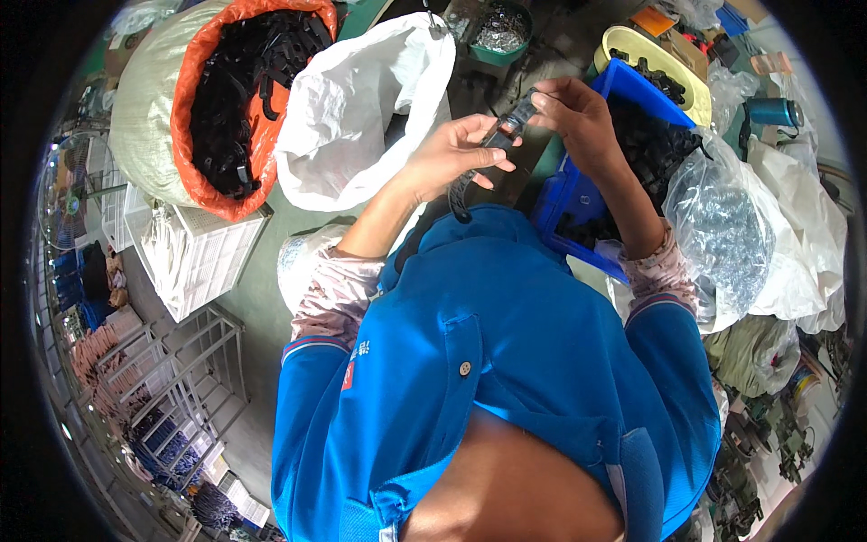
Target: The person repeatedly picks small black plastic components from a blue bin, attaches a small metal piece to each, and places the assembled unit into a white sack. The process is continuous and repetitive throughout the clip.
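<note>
In front of my chest, my left hand (444, 154) is closed around a black plastic buckle-like part (497, 140). A curved, ridged black strap hangs from its lower end, below my fingers. At the upper end, the fingertips of my right hand (582, 125) pinch a dark, shiny piece (519, 113) that meets the part. I cannot tell whether this piece is joined to it. To the left of my hands stands an open white woven sack (316, 135). A blue bin (562, 200) with many black parts is beside my right forearm.
A sack with an orange lining (185, 117) holds many black parts at far left. Behind are a green bowl (495, 56) of small metal pieces and a yellow tub (623, 41). Clear plastic bags (722, 235) lie at right. A white crate (212, 253) and metal rack (194, 361) stand left.
</note>
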Demonstrator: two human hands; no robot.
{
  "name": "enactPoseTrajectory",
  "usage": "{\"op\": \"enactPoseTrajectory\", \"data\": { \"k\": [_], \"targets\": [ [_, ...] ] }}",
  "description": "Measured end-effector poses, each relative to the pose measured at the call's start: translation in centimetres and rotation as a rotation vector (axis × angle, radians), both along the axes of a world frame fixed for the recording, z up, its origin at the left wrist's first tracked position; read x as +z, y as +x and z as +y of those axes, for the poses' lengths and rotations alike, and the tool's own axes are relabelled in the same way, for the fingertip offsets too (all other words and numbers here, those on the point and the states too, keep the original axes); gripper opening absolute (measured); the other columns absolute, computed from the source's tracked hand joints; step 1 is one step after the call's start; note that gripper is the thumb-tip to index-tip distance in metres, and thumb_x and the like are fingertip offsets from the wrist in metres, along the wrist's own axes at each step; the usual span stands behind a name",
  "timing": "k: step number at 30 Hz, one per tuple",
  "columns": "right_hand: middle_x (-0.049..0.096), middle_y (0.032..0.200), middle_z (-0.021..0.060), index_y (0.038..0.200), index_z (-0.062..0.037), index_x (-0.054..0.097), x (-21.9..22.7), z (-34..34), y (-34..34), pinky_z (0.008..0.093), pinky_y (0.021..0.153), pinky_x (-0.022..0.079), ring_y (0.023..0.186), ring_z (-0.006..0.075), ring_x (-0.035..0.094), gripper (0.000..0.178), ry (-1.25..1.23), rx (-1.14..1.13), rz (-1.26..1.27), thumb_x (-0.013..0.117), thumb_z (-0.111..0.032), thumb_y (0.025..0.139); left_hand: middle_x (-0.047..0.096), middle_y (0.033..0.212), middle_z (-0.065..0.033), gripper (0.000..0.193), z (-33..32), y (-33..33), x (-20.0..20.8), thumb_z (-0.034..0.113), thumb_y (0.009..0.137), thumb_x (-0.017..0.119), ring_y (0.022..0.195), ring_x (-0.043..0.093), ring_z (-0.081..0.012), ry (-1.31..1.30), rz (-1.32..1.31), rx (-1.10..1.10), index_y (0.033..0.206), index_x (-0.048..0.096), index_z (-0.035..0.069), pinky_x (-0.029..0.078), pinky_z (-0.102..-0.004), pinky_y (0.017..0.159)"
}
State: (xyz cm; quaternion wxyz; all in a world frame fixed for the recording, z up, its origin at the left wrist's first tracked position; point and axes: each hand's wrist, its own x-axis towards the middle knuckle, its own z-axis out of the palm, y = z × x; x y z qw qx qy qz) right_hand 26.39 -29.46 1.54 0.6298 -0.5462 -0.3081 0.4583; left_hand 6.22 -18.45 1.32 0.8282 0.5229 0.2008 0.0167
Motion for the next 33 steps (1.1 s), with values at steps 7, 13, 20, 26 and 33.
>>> {"op": "enactPoseTrajectory", "data": {
  "k": [7,13,20,26,33],
  "targets": [
    [0.064,0.099,0.0136,0.108,0.0033,0.06,-0.4,-0.4,0.0,0.0325,0.08,0.056,0.09,0.0196,0.065,0.027,0.011,0.031,-0.024,0.068,-0.014,0.089,0.063,0.121,-0.0062,0.034,-0.6,0.1,-0.5,0.014,0.091,0.065,0.098,0.066,-0.0196,-0.015,0.0,0.028,0.123,0.056,0.01,0.054,-0.0304,0.066],
    [0.065,0.097,0.0144,0.108,0.0051,0.059,-0.9,-0.2,-0.2,0.0311,0.078,0.057,0.085,0.0192,0.066,0.026,-0.018,0.046,0.006,0.068,-0.01,0.089,0.063,0.121,-0.0063,0.033,-0.9,0.2,-0.6,0.014,0.091,0.065,0.098,0.066,-0.0192,-0.028,0.009,0.051,0.122,0.056,0.01,0.053,-0.0301,0.067],
    [0.066,0.092,0.0135,0.105,0.0055,0.058,-1.1,-0.2,-0.7,0.0318,0.077,0.056,0.082,0.0191,0.066,0.024,-0.054,0.092,0.044,0.067,-0.01,0.089,0.065,0.118,-0.0083,0.03,-0.8,0.6,-0.7,0.013,0.091,0.065,0.097,0.067,-0.0203,-0.008,-0.007,0.065,0.118,0.053,0.007,0.054,-0.0296,0.064],
    [0.067,0.093,0.0101,0.1,0.0029,0.063,-1.6,-0.5,-0.6,0.0297,0.079,0.051,0.084,0.016,0.065,0.019,-0.015,0.107,-0.036,0.067,-0.011,0.087,0.067,0.11,-0.0111,0.034,-0.8,1.3,-0.7,0.012,0.091,0.066,0.091,0.068,-0.0193,0.058,-0.009,0.068,0.119,0.049,0.004,0.055,-0.0272,0.06],
    [0.063,0.114,0.0062,0.104,-0.0008,0.069,-1.3,-1.5,0.0,0.026,0.089,0.043,0.101,0.0114,0.056,0.017,0.029,0.09,-0.123,0.062,-0.008,0.09,0.062,0.094,-0.0053,0.038,-1.7,3.3,-0.3,0.006,0.085,0.073,0.08,0.061,-0.0096,0.546,0.04,0.304,0.11,0.045,0.004,0.056,-0.0248,0.059]
  ]
}}
